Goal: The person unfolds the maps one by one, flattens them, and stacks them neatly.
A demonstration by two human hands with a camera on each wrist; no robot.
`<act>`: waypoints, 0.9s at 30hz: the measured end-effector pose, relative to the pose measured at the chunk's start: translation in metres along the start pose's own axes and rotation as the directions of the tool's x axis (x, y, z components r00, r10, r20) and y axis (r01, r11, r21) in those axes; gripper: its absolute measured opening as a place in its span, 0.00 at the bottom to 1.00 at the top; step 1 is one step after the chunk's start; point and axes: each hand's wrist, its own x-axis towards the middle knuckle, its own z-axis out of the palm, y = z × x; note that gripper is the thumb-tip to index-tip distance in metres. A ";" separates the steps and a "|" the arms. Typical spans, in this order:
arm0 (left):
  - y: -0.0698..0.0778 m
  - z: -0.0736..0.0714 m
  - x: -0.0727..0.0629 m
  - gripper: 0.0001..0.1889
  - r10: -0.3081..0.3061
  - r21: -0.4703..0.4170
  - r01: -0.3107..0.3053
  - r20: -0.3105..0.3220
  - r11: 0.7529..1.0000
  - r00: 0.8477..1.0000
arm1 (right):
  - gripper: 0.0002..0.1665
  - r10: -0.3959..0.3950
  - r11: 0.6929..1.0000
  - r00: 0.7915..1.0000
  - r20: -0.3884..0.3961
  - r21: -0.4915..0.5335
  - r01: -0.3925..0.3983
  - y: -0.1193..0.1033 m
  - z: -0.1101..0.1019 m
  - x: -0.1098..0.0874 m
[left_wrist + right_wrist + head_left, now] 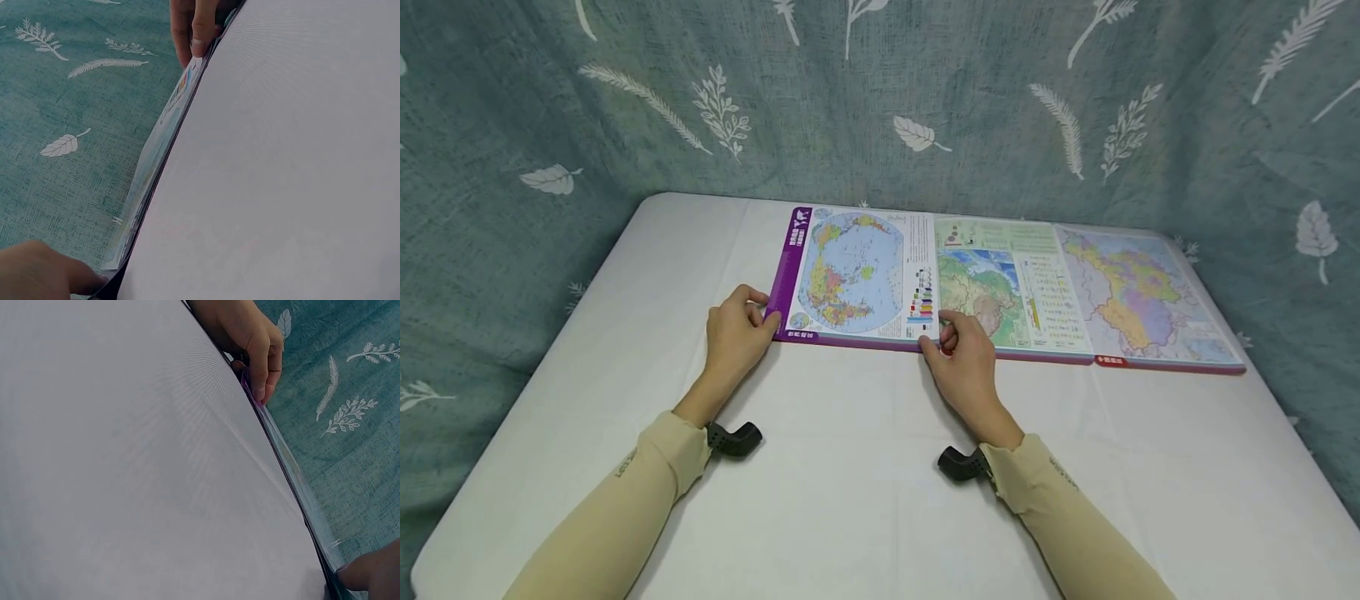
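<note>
A world map [853, 271] with a purple left border lies near the table's back edge, its panel turned sideways. My left hand [737, 329] holds its near left corner, the thumb lying on the purple border. At the near right corner, my right hand [966, 367] pinches the front edge between thumb and fingers. Both wrist views look low along that front edge, with my left hand [37, 272] and my right hand [375, 575] each close to its own camera. What lies under the map is hidden.
Right of the world map lie a greenish relief map [981, 292] and a pastel map with a red label [1150, 300], edge to edge in a row. All rest on a white-covered table [842, 500]. A teal leaf-patterned cloth [820, 108] hangs behind.
</note>
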 end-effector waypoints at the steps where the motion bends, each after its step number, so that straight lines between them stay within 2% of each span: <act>1: 0.000 0.000 0.000 0.12 -0.002 0.000 0.002 0.001 1.000 1.000 | 0.28 0.004 1.000 1.000 0.002 0.002 -0.004 0.000 0.000 0.000; 15: -0.001 -0.001 0.000 0.12 -0.039 -0.076 0.038 -0.012 0.996 0.999 | 0.26 0.018 0.999 1.000 -0.011 0.043 -0.018 0.002 -0.002 0.001; 27: -0.002 0.001 -0.001 0.11 -0.031 -0.039 0.031 0.007 0.999 1.000 | 0.25 0.012 0.997 1.000 -0.021 0.072 -0.010 0.003 -0.002 0.001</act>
